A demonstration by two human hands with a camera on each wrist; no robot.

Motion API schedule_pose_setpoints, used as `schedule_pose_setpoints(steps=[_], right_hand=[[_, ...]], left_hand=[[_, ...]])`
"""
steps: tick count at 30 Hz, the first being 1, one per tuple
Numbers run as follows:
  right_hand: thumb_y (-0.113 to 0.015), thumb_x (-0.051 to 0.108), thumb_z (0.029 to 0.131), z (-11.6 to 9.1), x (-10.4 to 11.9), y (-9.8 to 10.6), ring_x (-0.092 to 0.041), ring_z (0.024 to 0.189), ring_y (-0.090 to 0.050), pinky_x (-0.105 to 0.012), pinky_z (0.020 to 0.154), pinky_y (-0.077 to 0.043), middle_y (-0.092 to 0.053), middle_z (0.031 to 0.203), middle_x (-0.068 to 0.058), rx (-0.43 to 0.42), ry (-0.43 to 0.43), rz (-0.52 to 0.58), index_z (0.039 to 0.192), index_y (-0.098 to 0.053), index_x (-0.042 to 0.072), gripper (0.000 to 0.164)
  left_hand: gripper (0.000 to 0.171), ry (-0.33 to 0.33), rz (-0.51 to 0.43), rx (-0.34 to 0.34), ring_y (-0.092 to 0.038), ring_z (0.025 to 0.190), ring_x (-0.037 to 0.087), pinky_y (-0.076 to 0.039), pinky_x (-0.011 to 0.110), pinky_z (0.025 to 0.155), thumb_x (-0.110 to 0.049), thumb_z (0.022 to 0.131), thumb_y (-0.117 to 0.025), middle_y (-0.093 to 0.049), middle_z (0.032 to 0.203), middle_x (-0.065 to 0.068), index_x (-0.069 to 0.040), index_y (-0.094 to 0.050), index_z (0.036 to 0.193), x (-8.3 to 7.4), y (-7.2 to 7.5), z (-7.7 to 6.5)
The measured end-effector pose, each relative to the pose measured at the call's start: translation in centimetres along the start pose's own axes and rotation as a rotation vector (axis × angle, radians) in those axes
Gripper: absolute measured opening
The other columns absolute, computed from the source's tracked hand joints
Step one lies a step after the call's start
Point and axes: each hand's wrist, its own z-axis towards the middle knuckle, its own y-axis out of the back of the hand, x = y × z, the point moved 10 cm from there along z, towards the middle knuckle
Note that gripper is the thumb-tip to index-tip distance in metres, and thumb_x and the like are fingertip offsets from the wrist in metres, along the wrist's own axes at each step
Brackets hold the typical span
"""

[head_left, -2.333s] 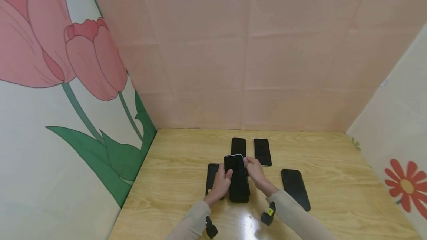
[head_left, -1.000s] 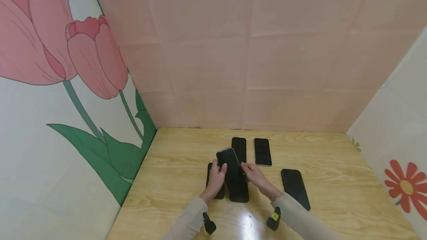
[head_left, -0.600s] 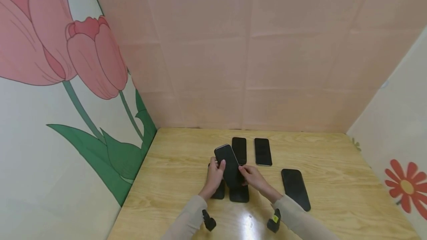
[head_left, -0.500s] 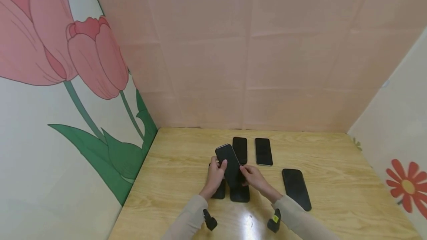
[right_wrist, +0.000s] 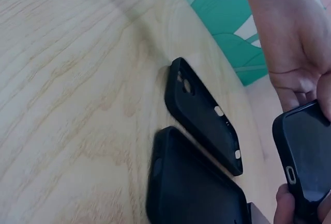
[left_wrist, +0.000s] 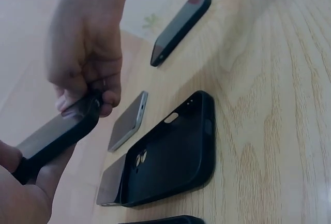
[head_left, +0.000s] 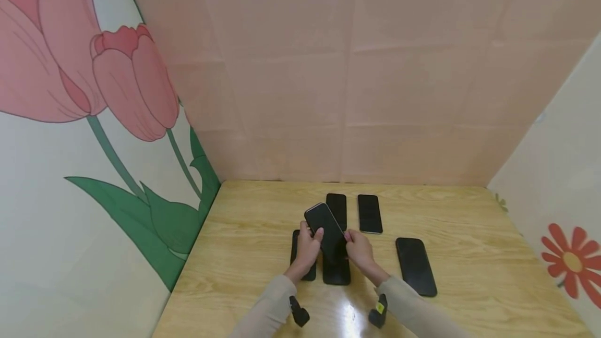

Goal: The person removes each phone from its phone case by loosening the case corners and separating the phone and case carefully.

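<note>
At the left, a black phone case (right_wrist: 204,118) lies on the wooden table (head_left: 253,223), its bare inside facing up. The left hand (head_left: 307,248) is above it, thumb over the face of a held phone (head_left: 327,231) and fingers curled round its left edge. This phone, with a black case about it, is lifted off the table between the hands, its long axis slanting from far left to near right. Below its near end lies a second case (head_left: 336,274), also inside up; beyond is a dark phone (head_left: 336,210). The right hand (head_left: 360,250) pinches the held phone's right edge toward the near end; both hands touch it, so neither is nearer. Farther right lie a silver-edged phone (head_left: 370,214) and, closer in, a larger black phone (head_left: 416,267).
</note>
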Motion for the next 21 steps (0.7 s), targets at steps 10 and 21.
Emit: schedule_pose_setpoints(steps=[10,21], right_hand=[[-0.042,-0.008,0.095,0.1,0.1,-0.3,-0.019,0.057,-0.052,-0.036,0.049,-0.052,-0.051,0.071,-0.008,0.026,-0.048,0.117,0.075,-0.053,0.002,0.024],[-0.04,-0.007,0.1,-0.1,0.2,-1.1,-0.017,0.051,-0.054,-0.044,0.052,-0.055,-0.055,0.067,-0.008,0.129,-0.052,0.295,0.081,-0.059,-0.007,0.028]], left_hand=[[0.02,0.035,-0.073,-0.018,-0.064,0.092,0.026,-0.053,0.039,0.08,0.001,0.1,-0.051,-0.066,0.105,0.019,0.003,-0.044,0.119,0.3,0.4,0.2],[0.018,0.048,-0.089,0.024,-0.064,0.094,0.035,-0.052,0.047,0.082,0.004,0.101,-0.046,-0.063,0.104,0.027,0.01,-0.043,0.117,-3.6,1.0,-1.7]])
